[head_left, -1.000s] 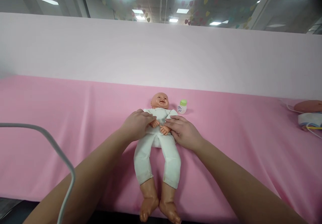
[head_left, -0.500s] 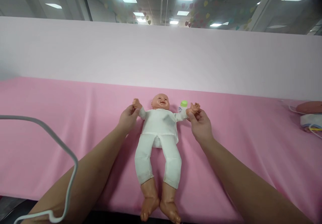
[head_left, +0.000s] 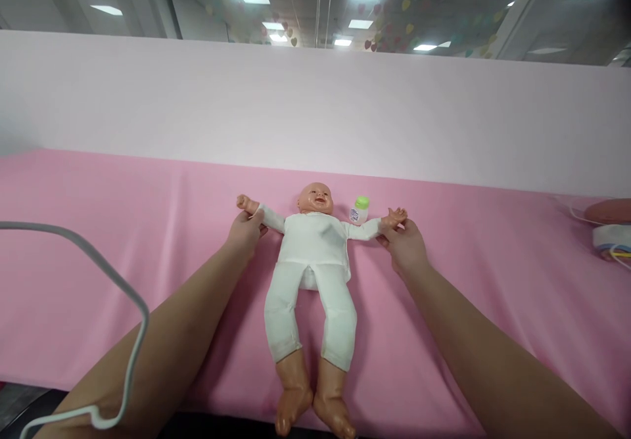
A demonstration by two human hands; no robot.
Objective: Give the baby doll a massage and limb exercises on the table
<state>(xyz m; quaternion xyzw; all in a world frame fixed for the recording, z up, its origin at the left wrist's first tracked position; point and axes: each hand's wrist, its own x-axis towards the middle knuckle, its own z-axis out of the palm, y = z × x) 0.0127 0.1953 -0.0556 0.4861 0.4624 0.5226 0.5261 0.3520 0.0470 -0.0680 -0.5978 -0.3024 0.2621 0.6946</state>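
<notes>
Head view, nearest edge: one grey cable [head_left: 125, 307] loops across the lower left, over the left forearm.
Doll's feet: two bare feet of the baby doll [head_left: 313, 255] hang at the near edge of the pink cloth [head_left: 98, 229], legs straight in white trousers.
Doll's place: on its back in the middle of the cloth, head away from the person, both arms stretched out sideways.
Left hand [head_left: 245, 234]: closed around the doll's wrist on that side, the little fist poking out beyond the fingers.
Right hand [head_left: 405, 245]: fingers pinched on the doll's other wrist, just below its open palm.
Doing this well, as I judge it: hold at the wrists, not the fingers, keep both arms level and low to the cloth, pull evenly so the body stays centred, and mind the bottle by the doll's sleeve.
Bottle: one small white bottle with a green cap [head_left: 359, 209], upright, just beyond the doll's arm on the right side, near the head.
Far right: one pinkish device with a white base and wires [head_left: 611, 223], well apart from the doll.
Count: one doll, one bottle, one cable, two hands at work.
Behind: one pale partition [head_left: 315, 110] along the far edge of the cloth.
</notes>
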